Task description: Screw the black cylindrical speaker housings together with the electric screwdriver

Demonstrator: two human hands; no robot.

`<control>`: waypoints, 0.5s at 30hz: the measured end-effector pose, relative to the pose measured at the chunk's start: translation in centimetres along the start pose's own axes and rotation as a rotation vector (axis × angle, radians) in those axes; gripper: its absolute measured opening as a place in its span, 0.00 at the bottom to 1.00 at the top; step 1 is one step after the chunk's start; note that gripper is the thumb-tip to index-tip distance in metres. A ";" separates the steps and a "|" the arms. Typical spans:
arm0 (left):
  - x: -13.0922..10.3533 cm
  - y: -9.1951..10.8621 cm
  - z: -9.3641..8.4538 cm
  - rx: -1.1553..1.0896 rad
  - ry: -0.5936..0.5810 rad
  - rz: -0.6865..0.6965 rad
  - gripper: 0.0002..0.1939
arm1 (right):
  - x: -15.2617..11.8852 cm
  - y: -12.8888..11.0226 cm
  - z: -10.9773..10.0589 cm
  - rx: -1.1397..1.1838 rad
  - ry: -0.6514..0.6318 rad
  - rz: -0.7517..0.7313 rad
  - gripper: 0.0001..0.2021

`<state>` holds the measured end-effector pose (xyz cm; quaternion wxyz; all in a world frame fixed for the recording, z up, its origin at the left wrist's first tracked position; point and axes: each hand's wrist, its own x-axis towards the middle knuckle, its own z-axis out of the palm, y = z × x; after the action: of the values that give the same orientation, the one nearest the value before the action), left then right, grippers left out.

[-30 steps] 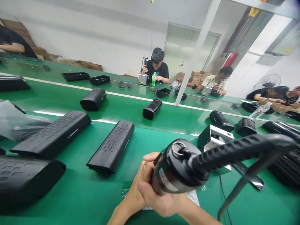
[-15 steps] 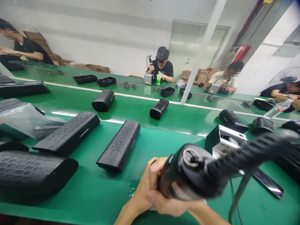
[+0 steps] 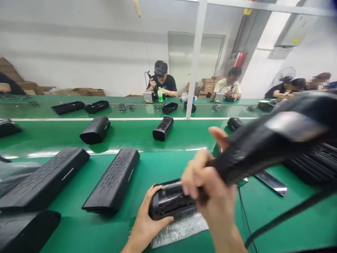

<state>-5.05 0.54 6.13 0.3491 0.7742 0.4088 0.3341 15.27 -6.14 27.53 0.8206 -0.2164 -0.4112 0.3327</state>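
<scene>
My left hand [image 3: 147, 216] grips the near end of a black speaker housing [image 3: 170, 195], thumb on the front side and fingers over the far side. Beneath the housing lies a silvery, crinkled sheet [image 3: 181, 230]. My right hand [image 3: 210, 182] is wrapped round the lower part of a black corded electric screwdriver [image 3: 252, 147], which slants up to the right, close to the camera. Its tip is hidden behind my fingers, so I cannot tell whether it touches the housing. To the left rest two long black shells [image 3: 113, 179] with oval patterns.
A dark phone [image 3: 272, 182] lies to the right, near the screwdriver's thick cable [image 3: 289, 211]. Black housings [image 3: 163, 129] stand farther back on the green bench. A white post [image 3: 196, 63] rises beyond. Co-workers [image 3: 162, 82] sit along the far side.
My hands were together around the upright screwdriver. Now the right hand has tilted it up to the right, while the left holds the housing, which has come into sight. The view has turned right.
</scene>
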 end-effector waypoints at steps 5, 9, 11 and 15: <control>5.7 -0.3 0.3 -0.042 0.236 -0.125 0.43 | -2.4 -6.1 -9.8 -0.333 0.486 -0.292 0.27; 17.5 1.3 4.3 -0.010 0.351 -0.147 0.42 | -6.5 -5.9 -15.3 -0.647 0.702 -0.264 0.35; 23.4 2.7 7.3 0.048 0.374 -0.153 0.33 | -7.9 -5.0 -16.1 -0.717 0.725 -0.180 0.37; 31.2 5.6 12.7 0.168 0.318 -0.165 0.29 | -9.3 -4.2 -15.9 -0.747 0.734 -0.034 0.36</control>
<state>21.21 21.81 11.17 0.2407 0.7020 0.5471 0.3872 25.73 -17.06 16.16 0.7827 -0.5902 -0.1907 0.0523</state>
